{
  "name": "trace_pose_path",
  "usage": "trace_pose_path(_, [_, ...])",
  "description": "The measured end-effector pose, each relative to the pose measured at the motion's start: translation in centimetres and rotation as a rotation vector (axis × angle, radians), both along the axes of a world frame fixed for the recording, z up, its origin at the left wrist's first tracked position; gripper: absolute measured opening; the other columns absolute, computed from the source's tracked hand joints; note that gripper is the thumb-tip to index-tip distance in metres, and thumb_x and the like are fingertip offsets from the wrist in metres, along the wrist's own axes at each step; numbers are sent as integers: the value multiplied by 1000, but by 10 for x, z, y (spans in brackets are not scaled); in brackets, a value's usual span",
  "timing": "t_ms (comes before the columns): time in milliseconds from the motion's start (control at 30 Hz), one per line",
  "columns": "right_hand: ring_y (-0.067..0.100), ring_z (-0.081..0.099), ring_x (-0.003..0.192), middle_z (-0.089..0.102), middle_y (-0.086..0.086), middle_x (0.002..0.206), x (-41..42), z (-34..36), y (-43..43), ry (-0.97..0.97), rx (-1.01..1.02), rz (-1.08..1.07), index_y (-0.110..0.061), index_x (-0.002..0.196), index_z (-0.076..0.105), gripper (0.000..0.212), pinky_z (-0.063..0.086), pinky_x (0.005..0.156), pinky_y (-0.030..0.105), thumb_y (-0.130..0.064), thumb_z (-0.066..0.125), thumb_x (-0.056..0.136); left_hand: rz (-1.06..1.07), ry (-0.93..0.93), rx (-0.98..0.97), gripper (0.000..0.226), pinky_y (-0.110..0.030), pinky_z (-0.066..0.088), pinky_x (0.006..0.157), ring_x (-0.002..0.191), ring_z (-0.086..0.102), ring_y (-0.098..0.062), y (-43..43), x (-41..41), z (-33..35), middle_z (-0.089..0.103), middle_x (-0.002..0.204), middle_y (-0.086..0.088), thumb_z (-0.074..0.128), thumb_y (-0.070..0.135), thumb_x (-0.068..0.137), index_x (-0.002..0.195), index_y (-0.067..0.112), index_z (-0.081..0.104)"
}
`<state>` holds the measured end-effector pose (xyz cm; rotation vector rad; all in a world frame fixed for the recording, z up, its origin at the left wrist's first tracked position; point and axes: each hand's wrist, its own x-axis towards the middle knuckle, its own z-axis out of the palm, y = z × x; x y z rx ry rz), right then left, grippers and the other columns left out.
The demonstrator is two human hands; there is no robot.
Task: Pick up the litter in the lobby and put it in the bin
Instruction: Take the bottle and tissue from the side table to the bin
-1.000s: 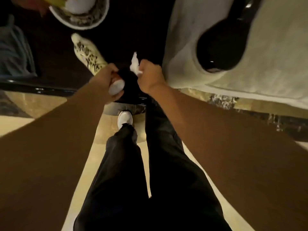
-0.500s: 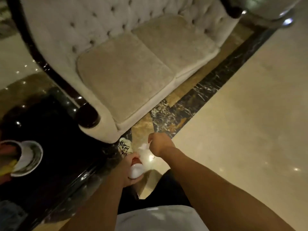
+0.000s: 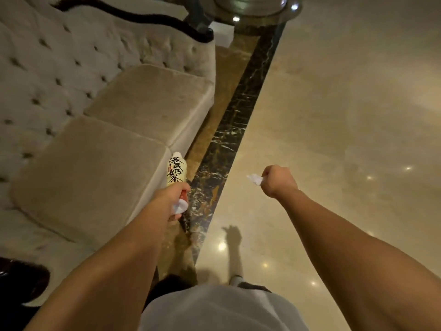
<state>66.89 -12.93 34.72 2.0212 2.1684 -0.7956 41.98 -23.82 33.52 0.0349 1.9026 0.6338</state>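
Beige velvet fills the left of the head view: the tufted sofa (image 3: 100, 120) is your landmark, and you stand just off its front edge with both arms stretched forward. Your left hand (image 3: 173, 199) is closed around the lower end of a cream drink bottle (image 3: 176, 172) printed with black characters, its far end pointing away from you and hanging just in front of the sofa's front edge. Your right hand (image 3: 278, 180) is fisted on a small scrap of white paper (image 3: 254, 179), which sticks out toward the sofa side. So the picking-up part looks done for these two pieces; what is left, as far as I can judge, is carrying them to the bin, and no bin shows in this view. Along the sofa's front runs a dark veined marble strip (image 3: 229, 144), and beyond it, away from the sofa, the pale polished floor (image 3: 346, 115) lies open and bare. At the sofa's far end a round shiny base (image 3: 253, 7) stands close by, so the free room is out over the pale floor.
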Motion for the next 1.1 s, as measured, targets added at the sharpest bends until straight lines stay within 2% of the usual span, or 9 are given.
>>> trace_pose_path(100, [36,63,93,68,20,106,-18,-10,36,16,-13,50,-9,105,68,25,50,75,34,-11,53,85,9,20,23,56,-32,50,62,99,60,-30,50,-6,1,60,109,-14,77,32,68,114,9,56])
trace_pose_path(233, [33,63,90,67,17,105,-70,-28,103,64,-12,63,-12,107,68,25,57,82,42,-10,57,84,-26,24,28,62,-39,54,81,106,57,-29,132,-38,-13,58,117,-11,77,32,66,120,11,54])
trace_pose_path(367, [27,57,81,68,15,104,-130,-37,195,107,-1,53,-13,108,68,26,51,72,33,-10,57,84,-101,117,55,63,-39,56,82,97,59,-27,216,-87,-38,62,109,-10,78,36,61,115,11,56])
trace_pose_path(567, [33,63,95,68,15,108,-199,-6,323,102,-5,15,-15,110,67,28,56,84,40,-11,55,85,-289,182,-46,64,-34,53,60,80,56,-26,357,-153,-24,57,95,-9,81,38,58,110,13,53])
trace_pose_path(667, [34,63,96,67,15,109,-216,7,394,118,46,10,-17,112,66,28,55,85,39,-14,54,87,-384,229,-24,62,-31,43,49,86,56,-26,449,-162,-14,56,97,-8,82,39,61,109,14,50])
trace_pose_path(767, [29,60,90,66,13,107,-217,3,467,143,59,-45,-16,112,65,27,52,79,35,-13,57,87,-408,143,-13,57,-33,47,58,92,58,-25,538,-155,-11,58,102,-7,79,39,65,109,14,52])
trace_pose_path(867, [27,60,84,66,12,103,-202,-22,550,141,23,-118,-16,109,65,25,48,71,31,-11,58,85,-520,70,93,39,-35,54,55,65,65,-15,625,-146,-16,67,78,-2,75,36,66,96,11,68])
trace_pose_path(1000, [17,57,70,62,2,86,-171,-53,668,177,-91,-279,-16,100,65,13,49,61,27,-16,62,87,-566,136,21,58,-35,55,68,89,64,-25,738,-135,-21,64,101,-11,74,41,62,109,10,60])
trace_pose_path(1100, [9,53,65,57,-9,76,-153,-58,743,249,-101,-309,-17,99,68,13,42,54,20,-20,62,87,-521,64,62,35,-35,54,60,64,64,-15,817,-127,-14,68,78,-2,73,38,68,92,13,69])
